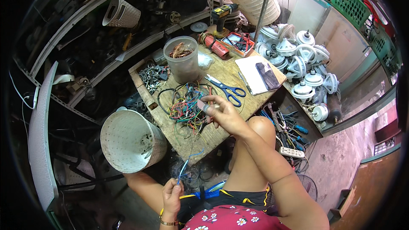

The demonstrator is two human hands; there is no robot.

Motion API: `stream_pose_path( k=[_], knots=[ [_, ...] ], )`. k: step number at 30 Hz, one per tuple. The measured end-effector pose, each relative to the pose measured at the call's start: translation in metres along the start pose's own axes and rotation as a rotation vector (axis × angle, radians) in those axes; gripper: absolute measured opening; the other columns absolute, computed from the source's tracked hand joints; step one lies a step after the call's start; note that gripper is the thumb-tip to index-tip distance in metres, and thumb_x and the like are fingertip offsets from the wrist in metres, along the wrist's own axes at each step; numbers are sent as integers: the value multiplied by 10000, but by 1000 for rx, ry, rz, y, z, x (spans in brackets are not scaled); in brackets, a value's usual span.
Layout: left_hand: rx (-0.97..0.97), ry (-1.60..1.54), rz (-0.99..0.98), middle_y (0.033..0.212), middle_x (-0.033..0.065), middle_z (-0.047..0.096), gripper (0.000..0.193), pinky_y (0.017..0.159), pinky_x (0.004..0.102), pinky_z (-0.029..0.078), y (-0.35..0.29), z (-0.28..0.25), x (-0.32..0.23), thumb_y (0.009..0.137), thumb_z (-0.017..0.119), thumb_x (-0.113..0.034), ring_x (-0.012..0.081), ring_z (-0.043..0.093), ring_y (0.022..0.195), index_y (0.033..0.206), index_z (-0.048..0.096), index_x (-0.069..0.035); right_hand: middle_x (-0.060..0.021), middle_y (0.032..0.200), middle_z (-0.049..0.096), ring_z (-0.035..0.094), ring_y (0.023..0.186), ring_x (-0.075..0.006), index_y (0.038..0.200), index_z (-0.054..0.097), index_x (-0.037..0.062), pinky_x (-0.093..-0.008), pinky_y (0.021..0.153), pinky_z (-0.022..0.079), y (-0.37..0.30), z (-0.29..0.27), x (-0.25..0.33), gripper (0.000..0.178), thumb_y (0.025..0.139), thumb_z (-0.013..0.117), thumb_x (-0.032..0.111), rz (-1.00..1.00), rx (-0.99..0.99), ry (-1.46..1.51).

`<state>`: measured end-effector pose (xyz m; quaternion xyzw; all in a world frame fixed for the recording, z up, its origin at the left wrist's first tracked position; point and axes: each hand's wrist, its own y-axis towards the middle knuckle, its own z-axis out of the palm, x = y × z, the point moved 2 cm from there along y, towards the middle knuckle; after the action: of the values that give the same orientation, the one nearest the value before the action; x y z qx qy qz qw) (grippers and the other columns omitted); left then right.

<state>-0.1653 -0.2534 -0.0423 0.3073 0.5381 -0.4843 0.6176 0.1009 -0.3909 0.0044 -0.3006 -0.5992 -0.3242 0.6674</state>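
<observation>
My left hand (171, 194) is closed low in front of me, pinching a thin blue wire (184, 168) that sticks up from the fingers with its far end bent to the right. Over the wooden table, my right hand (226, 115) grips a small flat reddish-brown piece (200, 104) between thumb and fingers; its exact kind is unclear. Something grey shows beside the fingertips. Just left of that hand lies a tangle of coloured wires (187, 107). Scissors with dark blue handles (230, 92) rest beyond it, blades pointing away to the left.
On the wooden table (181, 138) stand a clear plastic tub (182, 66) with copper wire, loose metal parts (152, 78), a red power tool (215, 46) and a notepad (251, 71). A white bucket (128, 140) is left. White round housings (303, 89) and hand tools (285, 127) sit right.
</observation>
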Motion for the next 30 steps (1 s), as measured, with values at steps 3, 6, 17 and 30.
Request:
stream_pose_path(
  k=[3,6,17,30],
  knots=[
    [4,868,221,643,66,501,148,525,333,386,20,3,-10,750,684,-103,214,490,611,690,565,-37,4,830,631,548,636,-108,1163,537,79,-260,577,465,-7,31,-30,474,776,732,272,-328,144,-294],
    [-11,1194,460,680,97,537,120,557,383,405,37,21,-38,679,714,-65,290,503,638,714,603,-35,-151,798,627,612,724,-245,917,635,35,-345,617,459,-34,68,-7,350,732,742,312,-64,481,-644],
    [-174,1136,616,698,79,576,85,588,354,407,65,29,-55,694,702,-36,256,515,655,735,629,-35,-173,641,571,526,550,-279,801,620,-9,-370,549,415,-30,59,-27,276,737,706,245,-96,518,-588],
    [-203,733,456,733,90,610,67,668,300,423,65,7,-40,747,656,3,206,546,690,781,602,19,-79,579,568,517,539,-110,814,643,-8,-310,530,431,-33,68,-60,280,751,731,250,177,431,-111]
  ],
)
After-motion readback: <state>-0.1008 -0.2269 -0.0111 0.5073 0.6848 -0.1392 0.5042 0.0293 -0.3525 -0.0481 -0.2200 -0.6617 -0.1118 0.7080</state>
